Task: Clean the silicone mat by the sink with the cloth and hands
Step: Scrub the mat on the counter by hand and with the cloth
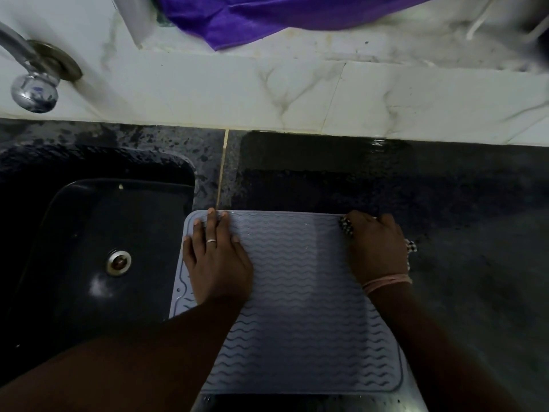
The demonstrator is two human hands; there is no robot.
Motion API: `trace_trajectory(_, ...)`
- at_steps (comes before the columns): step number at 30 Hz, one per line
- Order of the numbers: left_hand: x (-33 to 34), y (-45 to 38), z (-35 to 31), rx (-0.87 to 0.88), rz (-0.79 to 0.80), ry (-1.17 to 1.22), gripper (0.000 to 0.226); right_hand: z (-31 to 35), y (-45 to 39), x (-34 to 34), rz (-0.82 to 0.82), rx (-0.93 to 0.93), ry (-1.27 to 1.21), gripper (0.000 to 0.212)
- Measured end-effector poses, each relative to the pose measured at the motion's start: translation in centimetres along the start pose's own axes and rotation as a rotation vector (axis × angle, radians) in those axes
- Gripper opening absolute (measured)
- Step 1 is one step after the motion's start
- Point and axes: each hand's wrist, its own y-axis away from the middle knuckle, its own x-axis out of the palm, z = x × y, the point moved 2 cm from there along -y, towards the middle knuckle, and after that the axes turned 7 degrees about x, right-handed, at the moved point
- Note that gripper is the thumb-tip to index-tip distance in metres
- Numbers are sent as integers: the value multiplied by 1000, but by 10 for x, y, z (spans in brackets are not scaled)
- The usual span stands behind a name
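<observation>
Head view: the mat lies on the dark bench just right of the sink. The left hand presses it with a flat, open grip. The right hand's grip curls around a checked cloth at the mat's far right corner.

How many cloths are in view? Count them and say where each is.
2. A purple cloth lies on the ledge behind the counter; a checked cloth is bunched under the right hand on the mat. Others may be out of frame.

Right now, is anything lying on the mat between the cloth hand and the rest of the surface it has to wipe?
Only the left hand, pressed flat on the silicone mat near the sink-side edge. The right hand grips the checkered cloth at the far right corner; the ribbed surface between shows nothing else.
</observation>
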Motion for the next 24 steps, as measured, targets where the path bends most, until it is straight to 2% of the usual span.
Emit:
trace_trajectory(3,1,1,0,2,2,-10,52,17,2,-3,-5,140,-73,26)
trace_trajectory(6,1,1,-1,9,15,-16,52,62,7,-11,10,244,-194,24)
trace_trajectory(9,2,2,0,10,9,-23,52,126,23,-15,-3,163,-254,26)
trace_trajectory(11,3,2,-1,13,15,-27,51,149,30,-14,4,71,-298,40)
trace_trajectory(13,2,2,-1,12,16,-39,52,141,31,-7,35,12,-275,47)
trace_trajectory(16,0,1,-1,10,17,-33,52,101,27,4,-1,-53,-141,33)
trace_trajectory(19,-1,2,-1,10,12,-22,53,68,24,7,-64,-104,-32,28)
trace_trajectory(24,0,0,-2,18,16,-17,53,13,18,6,-120,-18,56,23)
